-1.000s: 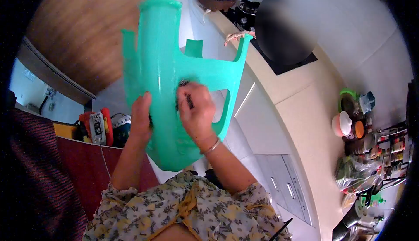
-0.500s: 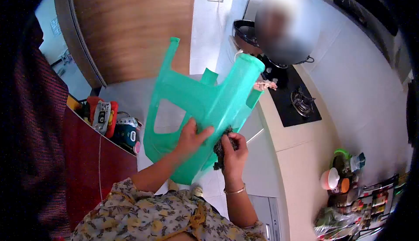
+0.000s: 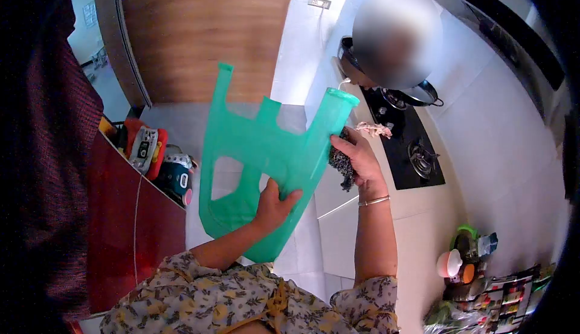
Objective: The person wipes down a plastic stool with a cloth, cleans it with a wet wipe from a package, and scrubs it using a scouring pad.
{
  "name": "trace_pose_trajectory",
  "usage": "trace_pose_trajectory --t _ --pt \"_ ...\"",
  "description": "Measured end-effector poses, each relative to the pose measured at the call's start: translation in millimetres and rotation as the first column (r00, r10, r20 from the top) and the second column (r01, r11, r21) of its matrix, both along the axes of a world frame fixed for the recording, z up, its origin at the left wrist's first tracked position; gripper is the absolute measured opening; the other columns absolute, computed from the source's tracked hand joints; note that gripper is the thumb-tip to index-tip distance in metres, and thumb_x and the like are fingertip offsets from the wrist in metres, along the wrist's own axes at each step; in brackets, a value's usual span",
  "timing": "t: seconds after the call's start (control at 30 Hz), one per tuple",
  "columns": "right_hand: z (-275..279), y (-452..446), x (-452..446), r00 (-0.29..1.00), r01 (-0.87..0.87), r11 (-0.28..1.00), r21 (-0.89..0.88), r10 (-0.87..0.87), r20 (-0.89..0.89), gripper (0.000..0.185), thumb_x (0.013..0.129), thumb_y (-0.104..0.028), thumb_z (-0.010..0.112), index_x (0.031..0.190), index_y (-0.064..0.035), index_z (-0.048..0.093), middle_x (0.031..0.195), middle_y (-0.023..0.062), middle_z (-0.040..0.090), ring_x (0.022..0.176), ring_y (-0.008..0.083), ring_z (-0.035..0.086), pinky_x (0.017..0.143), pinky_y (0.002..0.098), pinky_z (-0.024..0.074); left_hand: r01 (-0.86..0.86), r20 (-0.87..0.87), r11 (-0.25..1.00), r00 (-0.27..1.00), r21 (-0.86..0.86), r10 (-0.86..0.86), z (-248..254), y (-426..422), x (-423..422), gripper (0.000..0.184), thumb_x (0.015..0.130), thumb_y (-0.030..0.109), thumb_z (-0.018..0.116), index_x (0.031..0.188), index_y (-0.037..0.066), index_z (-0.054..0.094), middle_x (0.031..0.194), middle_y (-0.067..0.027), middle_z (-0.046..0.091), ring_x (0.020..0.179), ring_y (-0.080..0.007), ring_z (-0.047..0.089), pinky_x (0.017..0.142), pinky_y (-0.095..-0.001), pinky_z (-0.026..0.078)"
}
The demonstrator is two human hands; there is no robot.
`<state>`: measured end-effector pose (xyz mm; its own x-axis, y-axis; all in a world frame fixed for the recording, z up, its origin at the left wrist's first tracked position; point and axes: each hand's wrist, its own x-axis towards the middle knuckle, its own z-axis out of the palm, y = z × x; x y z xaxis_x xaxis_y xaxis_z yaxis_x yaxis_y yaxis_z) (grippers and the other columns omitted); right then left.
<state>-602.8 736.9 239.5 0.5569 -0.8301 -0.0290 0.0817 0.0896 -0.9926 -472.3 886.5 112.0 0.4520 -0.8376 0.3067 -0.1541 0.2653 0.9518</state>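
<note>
A green plastic stool point(image 3: 284, 152) is held up in front of me, tilted on its side with its legs pointing away. My left hand point(image 3: 275, 207) grips it at the near part, thumb on the outer face and fingers hidden behind the plastic. In my right hand point(image 3: 359, 158) is a dark, crumpled scouring pad point(image 3: 342, 168), pressed against the right side of a stool leg near its far end. A bracelet circles my right wrist.
Along the right runs a counter point(image 3: 411, 231) with a black gas stove point(image 3: 408, 146), a wok point(image 3: 423, 95) and jars. A red cabinet point(image 3: 133, 231) stands left, bags and boxes beyond it. A wooden door point(image 3: 205, 38) is ahead. A blurred round patch covers part of the stove area.
My right hand has slid the scouring pad up and away along the stool leg, toward its far end. The stool has turned slightly; my left hand keeps its grip.
</note>
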Motion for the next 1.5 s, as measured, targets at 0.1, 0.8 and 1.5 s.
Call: trace_pose_trajectory --t 0.1,0.8,1.5 --pt "5.0 3.8 25.3 1.000 -0.016 0.999 -0.031 0.015 -0.023 0.037 0.080 -0.020 0.071 0.107 0.0019 0.057 0.089 0.0039 0.062 0.073 0.0111 0.058 0.064 0.0250 0.0477 -0.118 0.157 0.993 0.980 -0.020 0.120 -0.3 11.2 14.5 0.043 0.082 0.025 0.070 0.105 -0.002 0.045 0.081 -0.0123 0.060 0.070 -0.0188 0.059 0.063 -0.0322 0.048" --pt "13.3 -81.3 -31.9 0.954 0.037 0.987 -0.157 0.012 0.298 0.049 0.080 -0.021 0.066 0.120 0.0039 0.053 0.098 0.0074 0.065 0.084 0.0153 0.064 0.076 0.0276 0.0515 0.247 0.080 0.969 0.966 -0.019 -0.244 32.6 -29.9 235.8 0.050 0.080 0.033 0.063 0.118 0.002 0.053 0.110 -0.0050 0.059 0.103 -0.0168 0.055 0.088 -0.0324 0.044" --pt "-110.7 49.3 24.5 0.475 0.705 0.237 -0.669 -0.857 0.197 0.012 0.083 -0.010 0.062 0.089 -0.0004 0.065 0.089 0.0162 0.062 0.082 0.0320 0.059 0.074 0.0392 0.0487 -0.163 -0.371 0.982 0.921 -0.094 0.117 85.0 -29.6 87.5 0.030 0.082 0.019 0.068 0.105 0.002 0.059 0.095 -0.0039 0.062 0.081 -0.0128 0.058 0.070 -0.0273 0.048"
